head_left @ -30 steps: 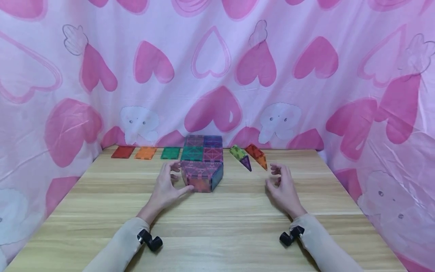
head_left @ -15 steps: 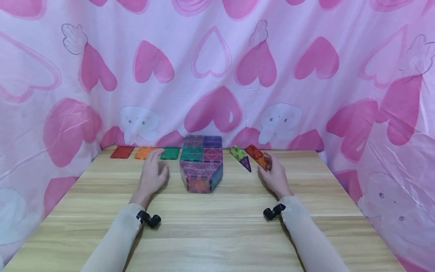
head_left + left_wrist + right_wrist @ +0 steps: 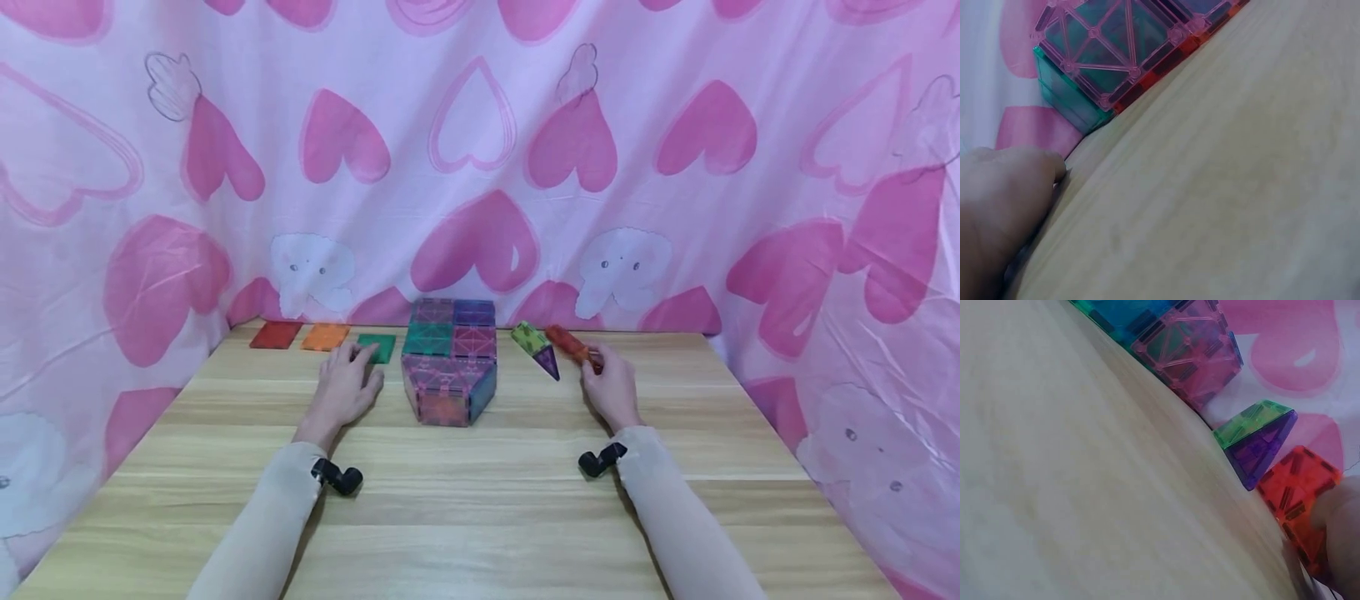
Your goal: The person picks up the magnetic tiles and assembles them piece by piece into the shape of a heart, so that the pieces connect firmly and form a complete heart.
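In the head view my left hand (image 3: 341,387) has its fingertips on the left part of a green square magnetic tile (image 3: 381,350) lying on the table. Its thumb stands apart from the tile. My right hand (image 3: 611,383) grips the near orange end of a red-and-orange magnetic tile piece (image 3: 566,342); a finger lies over this piece (image 3: 1300,506) in the right wrist view. Between the hands stands a built block of translucent magnetic tiles (image 3: 448,371), pink, green and blue, with an angled front. A green-and-purple wedge (image 3: 536,348) lies left of the right-hand piece.
An orange square tile (image 3: 325,337) and a red square tile (image 3: 276,334) lie flat at the back left. Behind the wooden table (image 3: 465,517) hangs a pink heart-patterned curtain (image 3: 405,217), close to its back edge.
My left hand has left the block's side and come onto the green tile, which has slid a little nearer. My right hand has moved inward and taken hold of the red-and-orange piece.
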The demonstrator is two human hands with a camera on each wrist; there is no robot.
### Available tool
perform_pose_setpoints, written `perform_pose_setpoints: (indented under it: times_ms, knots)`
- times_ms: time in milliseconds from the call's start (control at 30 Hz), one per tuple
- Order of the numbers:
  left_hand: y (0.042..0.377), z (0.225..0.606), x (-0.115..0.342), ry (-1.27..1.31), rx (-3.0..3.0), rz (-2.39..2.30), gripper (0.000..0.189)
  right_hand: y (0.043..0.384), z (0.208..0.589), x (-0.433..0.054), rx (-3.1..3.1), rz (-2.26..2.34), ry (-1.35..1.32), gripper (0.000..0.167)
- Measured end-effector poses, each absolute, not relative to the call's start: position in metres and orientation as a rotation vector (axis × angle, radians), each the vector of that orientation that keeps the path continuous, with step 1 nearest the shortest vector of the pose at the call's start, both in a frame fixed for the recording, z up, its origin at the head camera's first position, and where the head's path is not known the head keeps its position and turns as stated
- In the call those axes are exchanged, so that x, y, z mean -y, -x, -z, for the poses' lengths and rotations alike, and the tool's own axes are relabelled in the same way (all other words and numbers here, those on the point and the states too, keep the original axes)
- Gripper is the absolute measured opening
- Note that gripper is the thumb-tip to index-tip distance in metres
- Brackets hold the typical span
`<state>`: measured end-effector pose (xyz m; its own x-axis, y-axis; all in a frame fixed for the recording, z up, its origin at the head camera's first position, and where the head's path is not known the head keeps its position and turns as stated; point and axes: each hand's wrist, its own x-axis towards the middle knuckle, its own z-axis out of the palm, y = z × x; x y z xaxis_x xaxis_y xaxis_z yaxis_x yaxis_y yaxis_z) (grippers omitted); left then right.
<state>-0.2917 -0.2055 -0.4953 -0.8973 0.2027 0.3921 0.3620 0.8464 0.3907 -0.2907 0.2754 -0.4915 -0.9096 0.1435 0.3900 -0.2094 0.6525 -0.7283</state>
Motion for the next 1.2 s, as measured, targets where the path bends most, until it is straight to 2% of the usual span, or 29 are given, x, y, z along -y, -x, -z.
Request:
perform_pose_setpoints:
  times_ms: [267, 500, 733, 967, 1200]
  knots:
    - [0.283, 0.495, 0.207, 0.308, 2.667, 0.706, 0.045, 0.282, 0.496, -0.293, 2.387, -1.051, 0.049, 0.029]
    - [0.271, 0.495, 0.216, 0.241, 2.703, 0.749, 0.055, 0.260, 0.497, -0.327, 2.410, -0.982, 0.131, 0.027]
    - [0.250, 0.495, 0.232, 0.326, 2.637, 0.869, 0.039, 0.224, 0.495, -0.352, 2.447, -0.963, 0.114, 0.019]
    - [0.226, 0.492, 0.241, 0.433, 2.685, 0.869, 0.079, 0.196, 0.497, -0.362, 2.503, -1.016, -0.158, 0.019]
    - [0.210, 0.491, 0.243, 0.479, 2.623, 0.840, 0.078, 0.183, 0.497, -0.350, 2.556, -1.135, -0.451, 0.023]
